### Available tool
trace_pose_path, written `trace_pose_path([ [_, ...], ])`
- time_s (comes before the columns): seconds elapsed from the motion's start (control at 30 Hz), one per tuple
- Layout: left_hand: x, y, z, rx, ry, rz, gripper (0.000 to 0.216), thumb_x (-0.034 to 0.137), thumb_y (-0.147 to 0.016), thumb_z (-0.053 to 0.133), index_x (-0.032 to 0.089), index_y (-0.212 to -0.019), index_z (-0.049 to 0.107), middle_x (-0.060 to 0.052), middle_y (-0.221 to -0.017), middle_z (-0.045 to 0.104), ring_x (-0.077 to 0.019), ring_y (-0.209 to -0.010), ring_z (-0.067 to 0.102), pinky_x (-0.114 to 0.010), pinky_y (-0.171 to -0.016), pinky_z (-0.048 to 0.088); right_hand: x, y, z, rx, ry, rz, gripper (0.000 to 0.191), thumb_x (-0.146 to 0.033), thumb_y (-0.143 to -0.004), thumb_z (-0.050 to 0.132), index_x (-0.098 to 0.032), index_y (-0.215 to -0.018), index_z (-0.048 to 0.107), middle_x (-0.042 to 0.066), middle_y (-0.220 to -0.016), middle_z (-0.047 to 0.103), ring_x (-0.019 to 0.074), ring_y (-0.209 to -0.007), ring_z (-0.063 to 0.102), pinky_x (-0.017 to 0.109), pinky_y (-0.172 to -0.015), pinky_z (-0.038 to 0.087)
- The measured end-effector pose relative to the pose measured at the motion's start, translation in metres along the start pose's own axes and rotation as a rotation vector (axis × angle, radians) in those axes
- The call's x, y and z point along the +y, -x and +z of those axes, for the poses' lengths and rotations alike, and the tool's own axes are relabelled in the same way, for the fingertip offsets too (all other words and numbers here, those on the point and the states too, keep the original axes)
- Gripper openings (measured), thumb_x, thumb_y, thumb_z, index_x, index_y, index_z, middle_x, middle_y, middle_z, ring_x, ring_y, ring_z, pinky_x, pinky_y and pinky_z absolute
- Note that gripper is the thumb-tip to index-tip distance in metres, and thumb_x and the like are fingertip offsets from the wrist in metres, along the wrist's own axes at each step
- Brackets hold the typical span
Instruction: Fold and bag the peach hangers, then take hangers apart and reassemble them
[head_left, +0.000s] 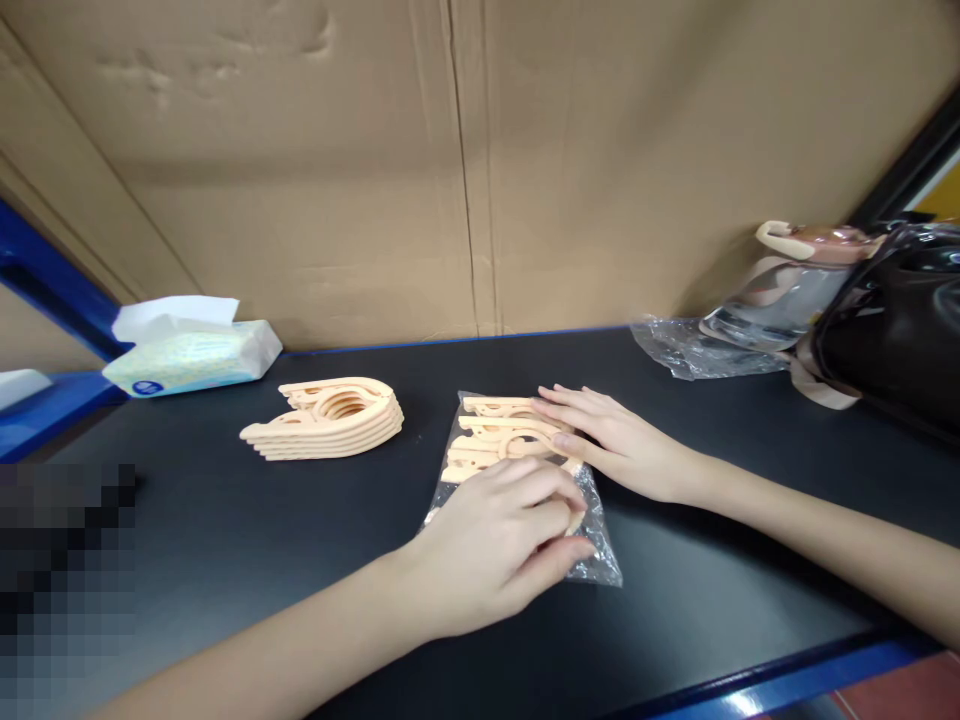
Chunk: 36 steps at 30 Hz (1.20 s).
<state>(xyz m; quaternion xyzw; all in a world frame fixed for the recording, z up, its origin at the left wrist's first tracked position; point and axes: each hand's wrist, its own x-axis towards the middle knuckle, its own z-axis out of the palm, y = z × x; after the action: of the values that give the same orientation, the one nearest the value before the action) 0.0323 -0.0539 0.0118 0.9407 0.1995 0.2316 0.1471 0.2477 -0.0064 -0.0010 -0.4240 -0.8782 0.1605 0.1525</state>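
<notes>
A clear plastic bag (604,560) lies on the dark tabletop with several peach-coloured plastic folding hangers (487,440) in it, seen through the film. My left hand (502,540) is over the near part of the bag, fingers curled and thumb below them. A bit of peach plastic shows at its fingertips, like part of a hanger; the palm hides the rest. Stretched out, the fingers of my right hand (622,440) rest on the bag's right side, over the hangers' ends. To the left, apart from both hands, sits a neat stack of matching hangers (337,425).
A tissue pack (195,355) stands at the back left. At the back right are a clear bottle (787,290), crumpled plastic film (679,350) and a dark bag (900,330). A cardboard wall (337,200) closes off the rear; a blue edge (810,670) runs along the front.
</notes>
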Motion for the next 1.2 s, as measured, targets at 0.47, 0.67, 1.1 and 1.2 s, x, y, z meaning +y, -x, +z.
trace_pose_path([
  [0.47,-0.023,0.001,-0.006,-0.084,-0.279,-0.118,0.065,0.055,-0.085,0.055,0.015,-0.134,0.041,-0.016,-0.141,0.047,-0.0292,-0.134,0.038,-0.048,-0.109,0.034,0.015,0.001,-0.002,-0.023,-0.078,0.007,0.05,-0.05,-0.099,0.023,-0.033,-0.145,0.033,0.001,-0.153,0.029,0.0246,-0.143,0.018,0.054,-0.114,0.014],
  [0.67,-0.019,-0.001,-0.019,-0.251,-0.243,-0.158,0.069,0.03,-0.081,0.057,0.005,-0.142,0.032,-0.02,-0.152,0.026,-0.0297,-0.143,0.016,-0.049,-0.114,0.025,0.017,0.001,-0.003,-0.028,-0.061,0.032,0.051,-0.051,-0.098,0.023,-0.033,-0.146,0.03,0.003,-0.154,0.026,0.0224,-0.143,0.018,0.052,-0.115,0.014],
  [1.1,-0.037,-0.01,-0.032,-0.301,-0.205,-0.217,0.068,0.05,-0.091,0.048,0.019,-0.147,0.025,-0.014,-0.155,0.02,-0.0273,-0.143,0.017,-0.047,-0.114,0.022,0.013,0.003,-0.016,0.074,0.067,0.018,0.05,-0.049,-0.097,0.029,-0.028,-0.139,0.044,0.01,-0.15,0.034,0.029,-0.14,0.025,0.056,-0.111,0.023],
  [1.2,-0.049,-0.025,-0.033,-0.285,-0.295,-0.27,0.062,0.045,-0.092,0.045,0.014,-0.143,0.029,-0.017,-0.153,0.026,-0.029,-0.141,0.023,-0.046,-0.111,0.026,0.017,0.004,-0.02,0.118,0.166,0.014,0.051,-0.049,-0.093,0.039,-0.022,-0.137,0.046,0.014,-0.151,0.033,0.0318,-0.139,0.027,0.055,-0.11,0.026],
])
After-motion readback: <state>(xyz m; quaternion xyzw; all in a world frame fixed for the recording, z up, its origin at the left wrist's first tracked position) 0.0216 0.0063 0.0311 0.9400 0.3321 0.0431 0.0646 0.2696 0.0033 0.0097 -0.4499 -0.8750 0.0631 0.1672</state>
